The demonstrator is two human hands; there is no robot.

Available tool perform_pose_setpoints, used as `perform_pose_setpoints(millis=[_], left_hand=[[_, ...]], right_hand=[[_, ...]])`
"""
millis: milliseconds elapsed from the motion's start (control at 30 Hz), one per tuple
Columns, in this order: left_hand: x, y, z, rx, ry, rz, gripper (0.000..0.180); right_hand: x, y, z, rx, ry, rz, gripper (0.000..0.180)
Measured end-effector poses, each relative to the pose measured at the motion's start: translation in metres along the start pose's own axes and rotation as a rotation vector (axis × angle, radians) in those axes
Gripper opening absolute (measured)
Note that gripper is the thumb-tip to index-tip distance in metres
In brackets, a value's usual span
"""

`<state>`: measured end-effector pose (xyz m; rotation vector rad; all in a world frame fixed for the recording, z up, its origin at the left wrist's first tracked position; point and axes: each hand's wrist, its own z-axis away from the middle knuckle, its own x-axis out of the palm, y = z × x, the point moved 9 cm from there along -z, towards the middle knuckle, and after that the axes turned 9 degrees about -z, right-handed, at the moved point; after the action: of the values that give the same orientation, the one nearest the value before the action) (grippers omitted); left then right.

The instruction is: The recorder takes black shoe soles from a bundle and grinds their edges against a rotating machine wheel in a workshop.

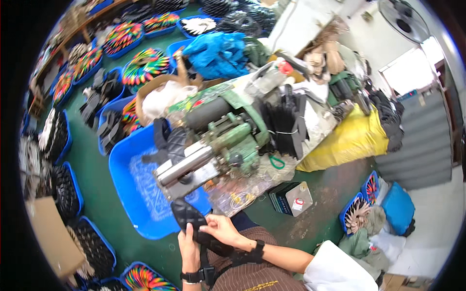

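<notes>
Low in the head view, just in front of my lap, both hands are on a black quilted piece (186, 213), flat and strap-like, perhaps a slipper upper. My left hand (190, 245) grips its near side from below, thumb up along it. From the right, my right hand (222, 229) pinches its edge with bent fingers. Part of the black material hangs below the right hand. Ahead of them stands a green machine (235, 138) with a shiny metal bar (187, 165) at its front. More black quilted pieces (175, 144) lie beside the machine, over a large blue tub (121, 177).
A bundle of black strips (285, 123) stands on the cluttered bench behind the machine. Right of the bench are a dark square can (291, 199) and a yellow sack (347, 138). Blue tubs of rainbow-coloured pieces (144, 65) line the left floor, near a cardboard box (54, 237).
</notes>
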<state>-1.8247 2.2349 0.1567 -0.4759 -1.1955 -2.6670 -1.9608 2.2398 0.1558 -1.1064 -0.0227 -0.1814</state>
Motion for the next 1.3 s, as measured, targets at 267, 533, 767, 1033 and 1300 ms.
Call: perform_pose_setpoints(millis=[267,533,767,1033,1300], left_hand=[[-0.002,0.002,-0.005,0.051,0.096,-0.252,0.049],[0.016,0.008,0.002,0.05,0.247,-0.377,0.048],[0.111,-0.034,-0.015,-0.028,0.234,-0.459,0.048],[0.313,-0.086,-0.059,-0.256,-0.247,-0.265,0.057],[0.484,-0.069,-0.061,-0.713,-0.788,0.561,0.086]], right_hand=[[-0.042,-0.031,-0.044,0.027,0.136,-0.157,0.021],[-0.355,-0.036,-0.014,-0.206,0.818,0.374,0.03],[-0.499,-0.091,-0.126,-0.294,0.774,0.576,0.098],[-0.503,-0.123,-0.098,-0.452,0.591,0.241,0.057],[-0.421,-0.233,0.073,-1.132,-0.155,0.653,0.037]])
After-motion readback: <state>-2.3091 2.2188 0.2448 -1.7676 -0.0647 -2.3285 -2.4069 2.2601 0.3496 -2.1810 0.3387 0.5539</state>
